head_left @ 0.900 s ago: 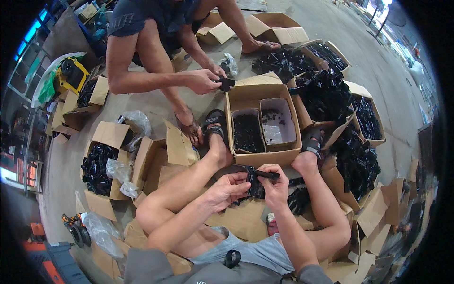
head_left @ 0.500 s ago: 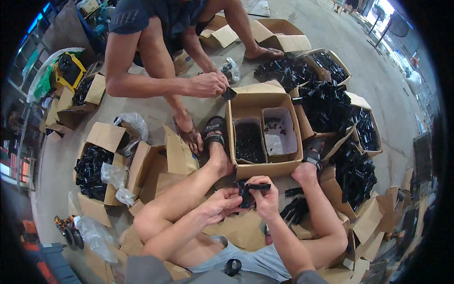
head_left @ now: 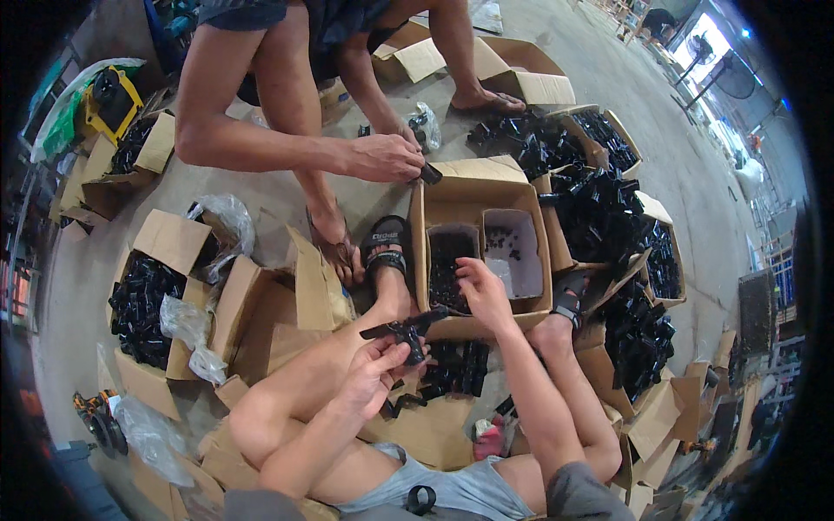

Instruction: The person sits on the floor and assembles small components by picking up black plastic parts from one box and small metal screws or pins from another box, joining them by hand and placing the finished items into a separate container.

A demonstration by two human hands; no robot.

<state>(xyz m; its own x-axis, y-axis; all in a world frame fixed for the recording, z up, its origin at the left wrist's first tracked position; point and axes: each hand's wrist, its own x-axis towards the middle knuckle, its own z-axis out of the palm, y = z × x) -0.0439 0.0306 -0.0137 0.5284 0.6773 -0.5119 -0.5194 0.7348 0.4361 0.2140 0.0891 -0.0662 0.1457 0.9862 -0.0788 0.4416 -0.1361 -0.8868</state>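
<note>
In the head view, taking the left hand (head_left: 372, 380) as the clock's centre with 12 toward the top, the left forearm (head_left: 306, 447) comes up from 7 o'clock, and its hand is closed in a pinch, thumb on top and fingers wrapped beneath, gripping a black part (head_left: 408, 337). That part sits at the fingertips toward 1 o'clock, in front of the carton (head_left: 473, 326), its long bar tilted so that one end points between 2 and 3 o'clock. The right hand (head_left: 486, 300) is at 2 o'clock, its forearm (head_left: 549, 404) slanting toward 11 o'clock across the carton's near wall; the fingers are loosely curled above the small black pieces (head_left: 443, 252) in the left inner compartment, and whether they have hold of one cannot be told. The right inner compartment (head_left: 519, 267) carries a scatter of similar pieces. More black parts (head_left: 456, 366) lie at 3 o'clock between the legs, just beside the carton. A heaped box (head_left: 149, 300) stands between 9 and 10 o'clock, another heap (head_left: 599, 208) farther off at 2. Toward 11 o'clock, a co-worker (head_left: 239, 143) leans in, fingers meeting around a dark piece (head_left: 431, 174) near the carton's far left corner.
</note>
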